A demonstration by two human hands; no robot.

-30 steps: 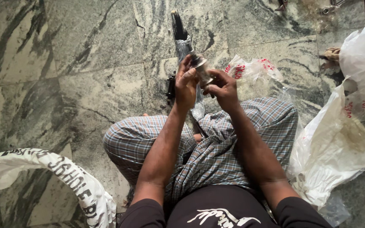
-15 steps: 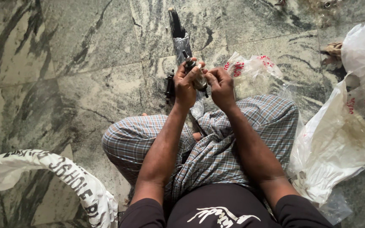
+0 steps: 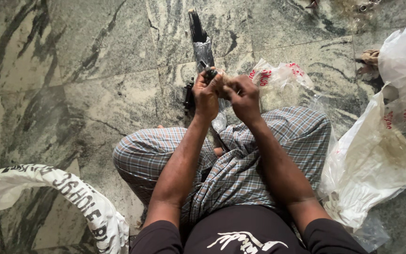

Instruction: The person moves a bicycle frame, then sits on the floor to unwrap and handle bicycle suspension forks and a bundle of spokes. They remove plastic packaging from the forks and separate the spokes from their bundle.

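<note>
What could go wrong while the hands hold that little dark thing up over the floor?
The small dark part is pinched between the left hand and right hand above the stone floor; it might slip and drop. It could also roll under the plastic bags nearby and be hard to find.

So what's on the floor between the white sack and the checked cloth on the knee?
Head view: only bare marble floor between the white sack and the checked cloth.
</note>
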